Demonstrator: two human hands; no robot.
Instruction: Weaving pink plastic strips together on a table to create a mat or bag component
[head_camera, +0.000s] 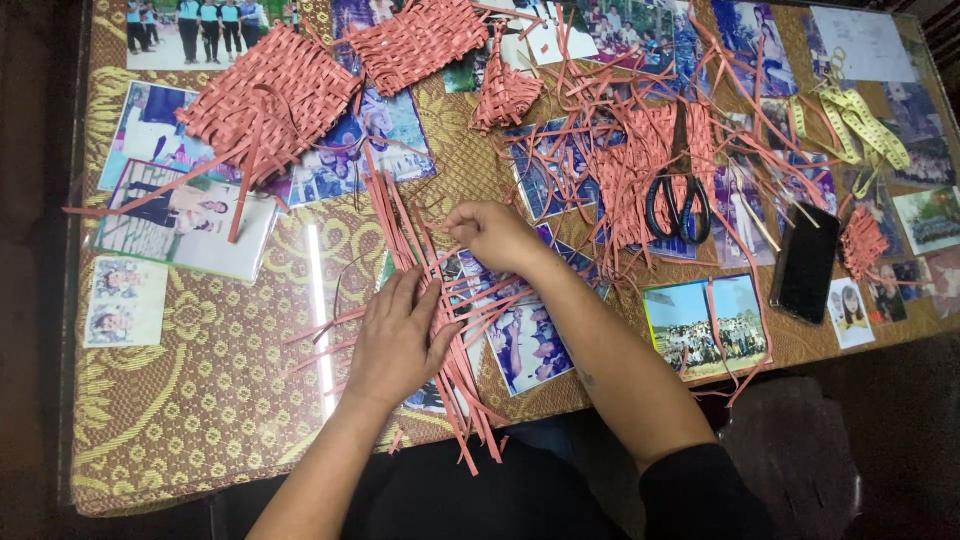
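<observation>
While a loose bundle of thin salmon-pink paper strips lies crossed near the front edge of the glass-topped table, we see the left hand pressed flat on it, fingers spread. The right hand, just beyond the bundle, pinches one strip between its fingertips. Farther back from the bundle rest two woven pink mats. To its right lie black-handled scissors, then a dark phone.

left hand: flat, palm down, fingers spread | right hand: fingers pinched together
</observation>
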